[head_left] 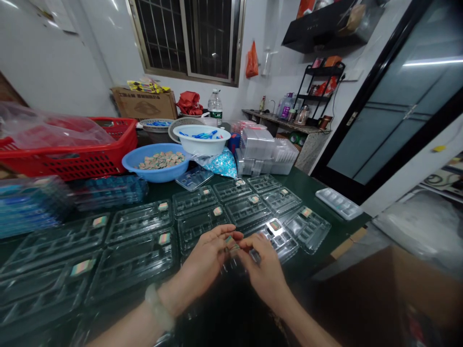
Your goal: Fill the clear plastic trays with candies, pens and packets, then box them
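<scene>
My left hand [206,253], with a pale bangle at the wrist, is closed around small striped pieces [231,242] in pink, green and cream. Close against it, my right hand [264,265] pinches at the same pieces with thumb and fingertips. The fingers partly cover them, so I cannot tell how many there are. Beneath and around the hands lie clear plastic blister trays [135,262] with moulded compartments, set out in rows. Many of these hold a striped piece [164,238] in one corner compartment, such as the tray [285,243] just right of my right hand.
A blue basin [155,176] of similar pieces stands behind the trays. Near it are a white basin [202,144] of blue items, a bag of blue beads [222,164], a red basket [90,161] and stacked clear boxes [256,144]. A cardboard box [390,294] sits at right.
</scene>
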The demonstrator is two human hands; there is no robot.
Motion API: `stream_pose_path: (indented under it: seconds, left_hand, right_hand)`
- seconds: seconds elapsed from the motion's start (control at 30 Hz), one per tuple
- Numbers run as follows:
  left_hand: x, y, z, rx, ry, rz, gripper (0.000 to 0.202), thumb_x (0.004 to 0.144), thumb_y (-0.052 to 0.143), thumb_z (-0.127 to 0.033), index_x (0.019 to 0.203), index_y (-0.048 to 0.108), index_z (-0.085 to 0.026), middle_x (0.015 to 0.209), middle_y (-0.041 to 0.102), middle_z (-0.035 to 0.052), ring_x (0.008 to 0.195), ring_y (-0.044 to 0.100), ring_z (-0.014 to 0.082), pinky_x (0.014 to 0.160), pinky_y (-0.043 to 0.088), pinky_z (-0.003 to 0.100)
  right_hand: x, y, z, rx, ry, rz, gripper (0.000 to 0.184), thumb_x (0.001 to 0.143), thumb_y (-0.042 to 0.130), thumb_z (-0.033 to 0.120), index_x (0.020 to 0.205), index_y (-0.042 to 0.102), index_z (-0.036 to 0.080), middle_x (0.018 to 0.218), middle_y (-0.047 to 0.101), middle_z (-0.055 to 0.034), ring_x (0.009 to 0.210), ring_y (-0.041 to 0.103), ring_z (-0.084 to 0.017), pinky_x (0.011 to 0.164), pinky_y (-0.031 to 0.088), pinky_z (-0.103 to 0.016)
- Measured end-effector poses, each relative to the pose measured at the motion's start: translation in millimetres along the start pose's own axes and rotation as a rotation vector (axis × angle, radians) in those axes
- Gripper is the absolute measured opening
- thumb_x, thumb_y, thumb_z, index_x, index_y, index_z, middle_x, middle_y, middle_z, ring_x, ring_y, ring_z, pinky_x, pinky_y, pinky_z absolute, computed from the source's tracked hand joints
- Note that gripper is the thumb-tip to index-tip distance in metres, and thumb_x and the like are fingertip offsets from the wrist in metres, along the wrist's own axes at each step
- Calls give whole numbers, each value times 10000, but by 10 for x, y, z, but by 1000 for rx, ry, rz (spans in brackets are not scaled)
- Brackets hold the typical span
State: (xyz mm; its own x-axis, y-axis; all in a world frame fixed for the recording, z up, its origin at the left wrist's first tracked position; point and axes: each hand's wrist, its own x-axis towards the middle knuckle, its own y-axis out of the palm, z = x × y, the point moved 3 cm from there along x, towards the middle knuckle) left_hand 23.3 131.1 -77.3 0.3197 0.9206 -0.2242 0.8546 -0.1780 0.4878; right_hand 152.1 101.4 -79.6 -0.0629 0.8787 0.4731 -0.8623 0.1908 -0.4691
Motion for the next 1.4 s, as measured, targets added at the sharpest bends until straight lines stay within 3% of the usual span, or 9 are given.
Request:
stream_pose_path:
  seconds: [0.13, 0.3, 0.5, 0.7, 0.83, 1.0, 1.2, 1.3, 1.4]
  left_hand:
    - [-8, 43, -16, 65, 13, 0, 356, 732, 538, -121, 1084, 488, -134, 1023, 598, 122, 865, 586, 193, 771, 433, 307]
    - [-51, 80, -29, 193, 79, 103, 457, 781, 471, -131, 1229, 412, -201, 1165, 532, 105, 947, 555, 203, 814, 412, 332]
    - [-162, 95, -148, 430, 159, 132, 515, 779, 482, -123, 1281, 404, -209, 1219, 519, 92, 1102, 473, 195, 945, 315, 306]
    - [-191, 135, -191, 492, 163, 153, 557, 767, 445, -70, 1300, 364, -206, 1245, 503, 75, 1156, 424, 166, 978, 268, 273]
    - [-169, 150, -146, 297, 54, 158, 603, 706, 422, -9, 1277, 362, -195, 1211, 521, 86, 1061, 507, 185, 886, 365, 282]
    - [-154, 140, -100, 47, -44, 56, 542, 673, 426, 2, 1190, 415, -160, 1062, 593, 104, 906, 579, 188, 761, 429, 281]
    - [-150, 75, -30, 148, -57, 68, 208, 792, 479, -171, 978, 530, -93, 823, 627, 115, 669, 610, 183, 635, 476, 312]
    - [-152, 68, -11, 292, -52, 100, 221, 810, 468, -234, 948, 569, -93, 745, 624, 94, 527, 577, 151, 458, 448, 253]
    - [-144, 78, -13, 346, 7, 118, 265, 821, 465, -297, 902, 607, -89, 650, 599, 76, 538, 554, 157, 365, 389, 210]
  right_hand:
    - [36, -26, -42, 156, 87, -23, 69, 761, 566, 140, 753, 599, 200, 859, 561, -19, 857, 499, -173, 782, 391, -322]
    - [38, -6, -36, 117, 129, -83, 108, 740, 575, 95, 735, 600, 199, 955, 535, -29, 928, 478, -180, 830, 385, -341]
    - [-21, 15, -43, 67, 39, -101, 157, 753, 549, 93, 854, 576, 210, 976, 518, -41, 950, 460, -193, 825, 396, -358]
    - [-37, 6, 12, 36, -46, -71, 206, 790, 501, 83, 915, 578, 227, 1025, 492, -51, 1003, 427, -200, 860, 380, -376]
    - [-52, -3, 34, 63, -64, -88, 148, 776, 513, 94, 872, 543, 203, 1008, 486, -54, 996, 430, -201, 857, 377, -380]
    - [-75, 10, 33, 81, -112, -125, 116, 783, 506, 108, 855, 525, 196, 959, 495, -47, 945, 449, -192, 822, 382, -375]
    - [-68, 27, -9, 64, -113, -179, 90, 811, 496, 135, 856, 539, 200, 891, 517, -34, 897, 466, -183, 788, 380, -357]
    - [-73, 41, -30, 62, -71, -156, 129, 798, 514, 144, 913, 537, 198, 909, 523, -36, 906, 467, -187, 790, 381, -352]
    - [-76, 62, -39, 61, -49, -124, 210, 792, 520, 142, 992, 533, 206, 940, 529, -36, 923, 468, -187, 803, 378, -350]
